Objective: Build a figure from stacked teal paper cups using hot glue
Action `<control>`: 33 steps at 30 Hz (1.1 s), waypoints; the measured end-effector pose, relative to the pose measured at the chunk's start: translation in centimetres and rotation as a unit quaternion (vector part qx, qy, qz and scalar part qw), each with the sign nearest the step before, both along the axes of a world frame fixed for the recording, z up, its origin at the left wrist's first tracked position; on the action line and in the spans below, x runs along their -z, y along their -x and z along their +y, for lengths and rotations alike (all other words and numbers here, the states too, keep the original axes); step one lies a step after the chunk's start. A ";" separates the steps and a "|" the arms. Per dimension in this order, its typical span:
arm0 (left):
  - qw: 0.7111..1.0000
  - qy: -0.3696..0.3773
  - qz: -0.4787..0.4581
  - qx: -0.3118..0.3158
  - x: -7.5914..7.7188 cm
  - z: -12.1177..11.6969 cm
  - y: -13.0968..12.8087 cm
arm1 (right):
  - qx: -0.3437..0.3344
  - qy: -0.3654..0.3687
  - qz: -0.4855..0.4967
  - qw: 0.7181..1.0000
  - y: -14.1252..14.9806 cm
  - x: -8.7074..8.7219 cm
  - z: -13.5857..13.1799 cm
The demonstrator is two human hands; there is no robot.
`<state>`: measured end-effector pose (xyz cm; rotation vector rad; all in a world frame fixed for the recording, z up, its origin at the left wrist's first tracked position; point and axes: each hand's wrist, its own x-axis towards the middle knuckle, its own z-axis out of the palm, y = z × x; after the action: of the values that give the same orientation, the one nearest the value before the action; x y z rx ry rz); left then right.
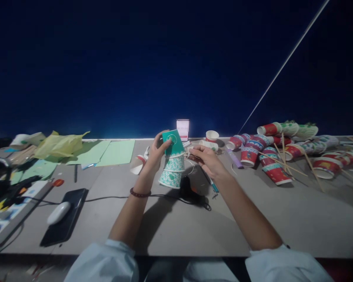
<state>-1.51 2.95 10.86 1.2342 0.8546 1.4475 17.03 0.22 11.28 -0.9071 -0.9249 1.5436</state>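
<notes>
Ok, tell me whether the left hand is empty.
No, the left hand holds the green-and-white cup stack, with its thumb against the green top section.

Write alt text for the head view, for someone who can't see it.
A person's left hand holds a column of teal-and-white paper cups, the right hand close beside it. On the grey table, red patterned cups and wooden sticks lie at right, with a white computer mouse at left.

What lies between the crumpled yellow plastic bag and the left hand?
In the head view, pale green paper sheets, then a red-and-white paper cup nearer the left hand.
</notes>
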 end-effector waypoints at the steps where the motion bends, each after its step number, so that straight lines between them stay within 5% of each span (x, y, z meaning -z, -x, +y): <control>1: 1.000 0.006 -0.012 -0.006 0.0 0.1 0.0 | -0.004 0.001 -0.002 1.000 0.1 0.0 -0.1; 33: 0.996 0.007 -0.033 -0.077 0.6 -0.3 -1.1 | 0.009 0.031 -0.003 0.999 1.7 1.4 -0.1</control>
<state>-0.42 2.64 10.22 1.1231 0.9294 1.5946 15.33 0.10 9.84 -0.9622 -0.8759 1.5610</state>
